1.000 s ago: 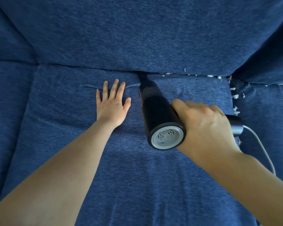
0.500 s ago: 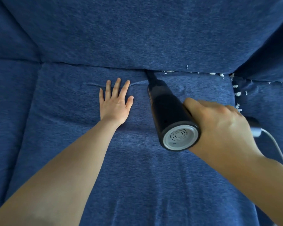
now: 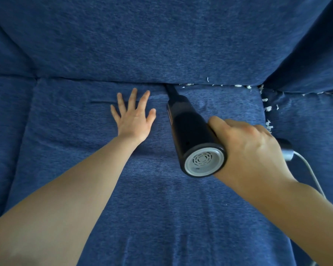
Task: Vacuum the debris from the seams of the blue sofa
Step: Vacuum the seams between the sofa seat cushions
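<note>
The left hand (image 3: 132, 120) lies flat on the seat cushion (image 3: 142, 198) of the blue sofa (image 3: 161, 35), palm down, fingers straight and spread apart, fingertips pointing toward the back edge of the cushion. A short crease in the fabric runs just left of the fingertips.

The right hand (image 3: 248, 150) is curled around the handle of a black handheld vacuum (image 3: 190, 131), thumb lying along the side of its body. The vacuum tilts forward and down, its grey vented rear cap facing the camera, and its narrow nozzle (image 3: 171, 91) is pushed into the seam (image 3: 104, 80) where the seat cushion's back edge meets the backrest, about midway along that edge and just right of the left hand. A grey cable (image 3: 311, 173) leaves the handle end past the right wrist and trails toward the front right corner of the cushion.

White debris (image 3: 238, 86) sits in the back seam to the right of the nozzle, scattered along to the cushion's back right corner. More white flecks lie down the side seam along the cushion's right edge, between it and the neighbouring cushion (image 3: 306, 131), and a few continue along the back seam behind that neighbour
</note>
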